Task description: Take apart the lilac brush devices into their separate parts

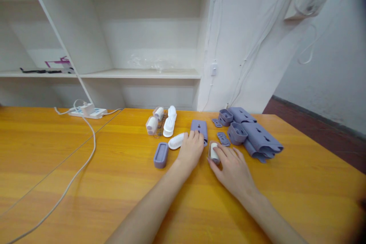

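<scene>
My left hand (191,148) lies on the wooden table (85,167), its fingers curled over the near end of a flat lilac case part (199,126). A white oval shell (175,141) sits just left of that hand. My right hand (231,167) grips a small clear cylinder with a white insert (214,152) between thumb and fingers. A lilac rounded tray piece (161,154) rests further left.
A pile of lilac plastic housings (254,137) lies to the right, with small flat lilac pieces (223,138) beside it. Clear capsules (152,125) and a white ridged part (169,121) sit behind. A power strip (87,111) with white cable (85,160) occupies the left. Shelves stand behind.
</scene>
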